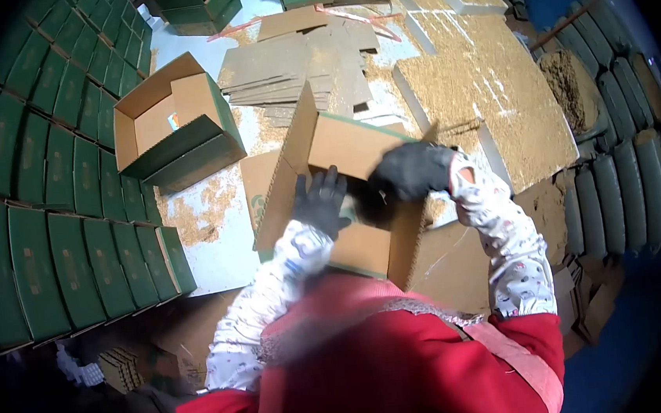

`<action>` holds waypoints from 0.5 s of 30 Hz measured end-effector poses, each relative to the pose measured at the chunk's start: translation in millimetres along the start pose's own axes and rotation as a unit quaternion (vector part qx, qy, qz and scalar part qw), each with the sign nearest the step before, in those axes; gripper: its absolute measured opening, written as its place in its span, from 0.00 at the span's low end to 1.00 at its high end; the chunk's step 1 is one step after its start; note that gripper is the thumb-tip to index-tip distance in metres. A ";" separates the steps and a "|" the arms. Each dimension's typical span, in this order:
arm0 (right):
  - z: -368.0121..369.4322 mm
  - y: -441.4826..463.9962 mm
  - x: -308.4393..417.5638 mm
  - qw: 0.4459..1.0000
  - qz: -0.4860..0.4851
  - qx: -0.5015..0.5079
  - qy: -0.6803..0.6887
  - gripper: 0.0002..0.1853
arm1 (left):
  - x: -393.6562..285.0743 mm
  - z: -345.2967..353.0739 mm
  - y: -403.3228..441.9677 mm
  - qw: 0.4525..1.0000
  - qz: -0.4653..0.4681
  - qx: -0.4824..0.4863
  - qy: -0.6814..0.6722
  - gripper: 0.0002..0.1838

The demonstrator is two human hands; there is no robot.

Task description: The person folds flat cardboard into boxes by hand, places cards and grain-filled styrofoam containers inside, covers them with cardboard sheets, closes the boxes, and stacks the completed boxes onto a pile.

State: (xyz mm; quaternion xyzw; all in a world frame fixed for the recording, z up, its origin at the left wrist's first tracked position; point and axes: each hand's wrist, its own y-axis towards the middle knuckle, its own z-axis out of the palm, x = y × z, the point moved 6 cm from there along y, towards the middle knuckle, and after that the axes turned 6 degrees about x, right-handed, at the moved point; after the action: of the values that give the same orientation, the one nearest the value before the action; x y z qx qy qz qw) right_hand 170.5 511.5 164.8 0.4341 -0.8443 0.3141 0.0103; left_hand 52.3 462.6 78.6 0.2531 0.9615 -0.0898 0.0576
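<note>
An open cardboard box [356,137], brown inside with green edges, stands before me with its flaps raised. My left hand [321,205], in a dark grey glove, reaches into it with the fingers spread and nothing in the grasp. Over the box's right side is my right hand [414,171], gloved in the same way, its fingers curled and partly smeared by motion. Beneath those fingers shows a dark blurred object [373,203] whose kind I cannot make out; it lies between the two hands.
A second open green box [210,138] stands to the left. Green boxes [34,276] are stacked along the left side. Flat cardboard sheets [279,69] lie ahead amid scattered brown shreds. A wide shred-covered slab [486,98] is at right, with full grey-green bags [627,180] beyond it.
</note>
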 end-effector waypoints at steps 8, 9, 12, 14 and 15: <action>0.0 8.8 -34.1 0.672 0.066 -0.717 0.172 0.18 | -9.1 -90.4 -33.3 0.972 0.149 -0.175 -0.056 0.35; -5.3 -1.9 -35.1 0.645 0.076 -0.745 0.155 0.18 | -20.3 -77.7 -32.4 0.982 0.123 -0.135 -0.052 0.40; 11.7 -33.5 -46.0 0.585 0.157 -0.767 0.213 0.19 | -10.1 -51.8 -18.3 0.993 0.022 -0.116 -0.020 0.51; 76.1 -33.0 -63.1 0.592 0.292 -0.709 0.248 0.19 | 51.0 -46.3 -18.4 0.969 -0.029 -0.240 -0.049 0.49; 124.4 -3.9 -63.5 0.604 0.267 -0.599 0.453 0.19 | 96.7 -43.8 -18.8 0.970 -0.083 -0.197 -0.119 0.46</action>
State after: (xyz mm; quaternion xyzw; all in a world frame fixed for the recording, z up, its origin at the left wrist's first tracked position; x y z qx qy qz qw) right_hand 244.7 488.8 48.5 -0.1111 -0.8095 -0.1165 0.5647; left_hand -43.6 501.4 109.0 0.1438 0.9642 0.0676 0.2124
